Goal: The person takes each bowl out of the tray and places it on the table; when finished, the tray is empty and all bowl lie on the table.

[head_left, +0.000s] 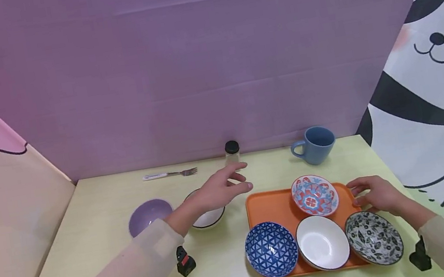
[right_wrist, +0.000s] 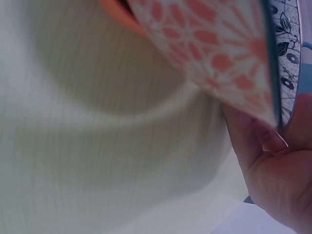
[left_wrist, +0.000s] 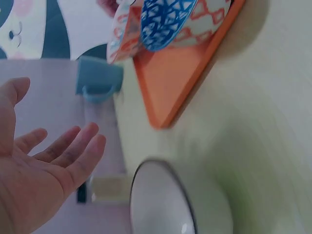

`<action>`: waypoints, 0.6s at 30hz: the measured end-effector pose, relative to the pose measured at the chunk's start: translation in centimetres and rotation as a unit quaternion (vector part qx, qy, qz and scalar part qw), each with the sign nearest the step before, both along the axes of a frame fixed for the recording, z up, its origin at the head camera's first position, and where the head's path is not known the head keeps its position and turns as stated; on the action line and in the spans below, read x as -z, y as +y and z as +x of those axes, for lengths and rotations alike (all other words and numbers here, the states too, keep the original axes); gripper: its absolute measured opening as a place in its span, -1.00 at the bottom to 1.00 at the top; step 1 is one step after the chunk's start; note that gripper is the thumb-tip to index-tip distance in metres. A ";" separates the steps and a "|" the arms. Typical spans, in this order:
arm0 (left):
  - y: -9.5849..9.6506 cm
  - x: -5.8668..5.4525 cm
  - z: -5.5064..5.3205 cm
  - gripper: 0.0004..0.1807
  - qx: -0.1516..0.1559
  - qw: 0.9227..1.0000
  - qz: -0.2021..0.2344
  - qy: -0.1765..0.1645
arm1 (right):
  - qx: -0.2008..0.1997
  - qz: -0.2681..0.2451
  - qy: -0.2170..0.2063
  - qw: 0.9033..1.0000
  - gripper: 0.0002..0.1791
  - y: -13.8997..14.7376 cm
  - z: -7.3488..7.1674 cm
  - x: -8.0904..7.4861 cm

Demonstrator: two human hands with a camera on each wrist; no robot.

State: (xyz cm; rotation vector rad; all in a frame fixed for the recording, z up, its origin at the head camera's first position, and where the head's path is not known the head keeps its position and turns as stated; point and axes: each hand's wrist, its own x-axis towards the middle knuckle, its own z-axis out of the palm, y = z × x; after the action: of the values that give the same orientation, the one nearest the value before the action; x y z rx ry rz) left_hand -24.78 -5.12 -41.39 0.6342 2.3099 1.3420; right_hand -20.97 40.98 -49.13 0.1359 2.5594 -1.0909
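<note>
My left hand (head_left: pixel 223 188) hovers over the table with its fingers loosely extended, holding nothing. Below its wrist stands a dark-rimmed white bowl (head_left: pixel 210 218), partly covered by the arm. On the right, my right hand (head_left: pixel 376 193) has its fingers at the right edge of an orange tray (head_left: pixel 275 205), behind a black-and-white floral bowl (head_left: pixel 374 238). In the right wrist view that bowl's red-patterned outside (right_wrist: pixel 214 53) hides part of the fingers. Also on the tray are a blue triangle-patterned bowl (head_left: pixel 271 250), a white bowl (head_left: pixel 322 242) and a red-and-blue patterned bowl (head_left: pixel 315 195).
A purple bowl (head_left: pixel 148 214) stands left of the left forearm. Along the back lie a fork (head_left: pixel 170 174), a small jar with a black lid (head_left: pixel 232 151) and a blue mug (head_left: pixel 315 145). Cloth-covered walls (head_left: pixel 200 63) bound the table at the back and sides.
</note>
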 end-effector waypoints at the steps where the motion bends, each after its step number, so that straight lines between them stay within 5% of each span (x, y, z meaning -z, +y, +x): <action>1: 0.6 0.3 0.0 -0.27 0.004 1.000 0.001 -0.007 | 0.001 -0.001 0.001 1.000 -0.41 0.0 0.1 0.0; 12: 6.4 3.3 -1.0 -0.25 0.014 0.993 0.034 -0.116 | 0.004 -0.001 -0.006 1.000 -0.42 -0.2 0.0 -0.1; 18: 8.9 4.5 -1.3 -0.31 0.012 0.994 0.015 -0.108 | 0.002 0.003 -0.007 1.000 -0.43 -0.3 0.0 -0.4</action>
State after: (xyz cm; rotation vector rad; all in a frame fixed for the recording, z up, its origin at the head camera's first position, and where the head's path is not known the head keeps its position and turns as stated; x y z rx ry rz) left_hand -26.11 3.79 -45.86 0.4973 2.1074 1.3637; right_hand -21.00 40.65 -48.78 0.1502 2.5514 -1.0790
